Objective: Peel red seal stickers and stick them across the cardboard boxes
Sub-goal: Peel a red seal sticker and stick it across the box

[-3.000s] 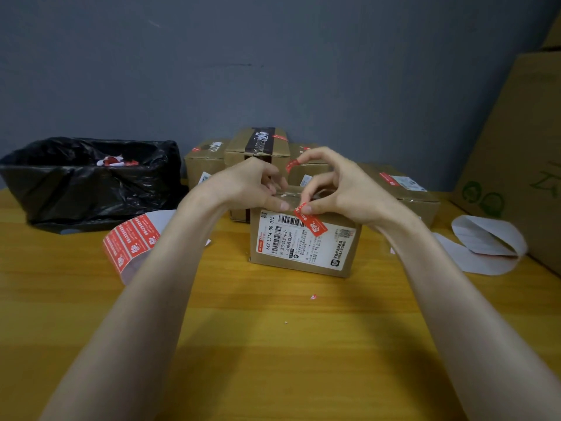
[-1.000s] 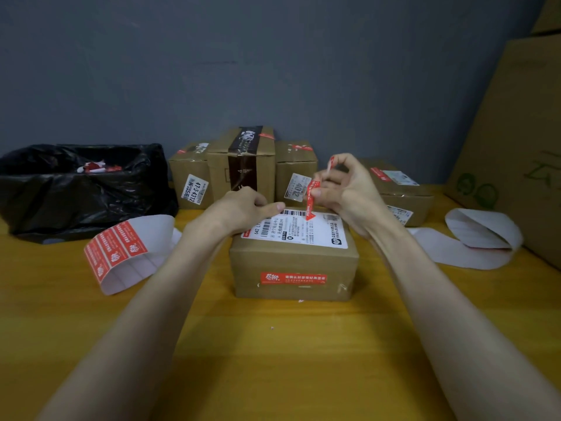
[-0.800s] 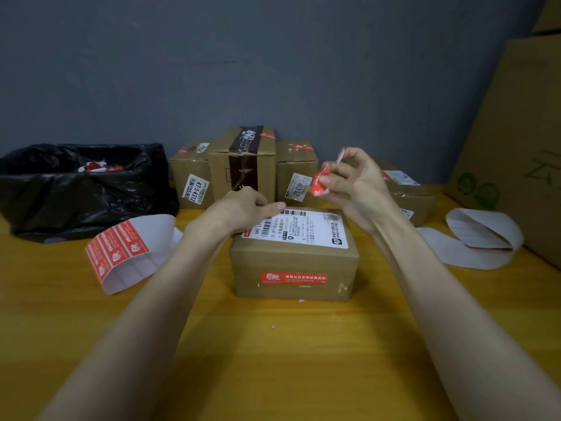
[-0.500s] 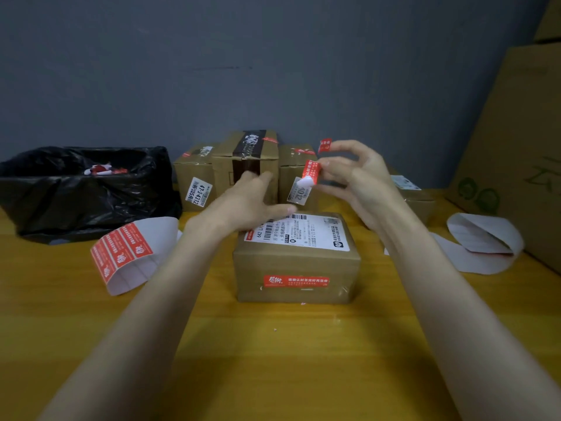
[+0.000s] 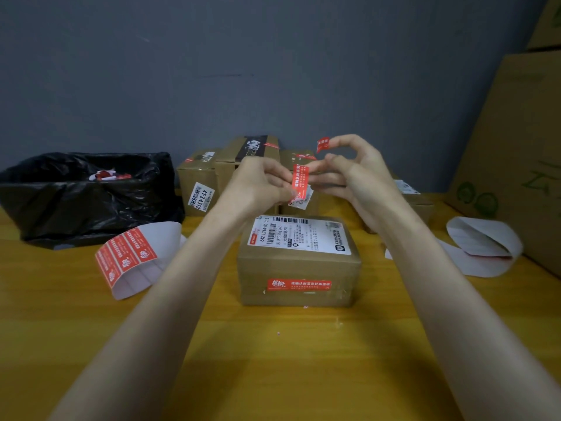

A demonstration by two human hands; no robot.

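A small cardboard box (image 5: 299, 268) sits in front of me with a white shipping label on top and a red seal sticker (image 5: 299, 284) across its front face. Above it, my left hand (image 5: 258, 186) and my right hand (image 5: 352, 174) both pinch a red sticker (image 5: 300, 181) that hangs upright between them. A second red sticker piece (image 5: 322, 144) clings to my right index fingertip. A curled sticker sheet (image 5: 133, 256) with red seals lies to the left of the box.
Several sealed cardboard boxes (image 5: 200, 180) stand behind my hands by the grey wall. A black bin bag (image 5: 76, 196) with sticker scraps is at the left. A curled white backing strip (image 5: 482, 247) lies at the right, beside a large leaning carton (image 5: 522, 153). The wooden table (image 5: 273, 360) spreads below.
My left hand has lifted off the box top and joined the right hand at the red sticker. The box, earlier tipped on its side, now lies flat with its label up.
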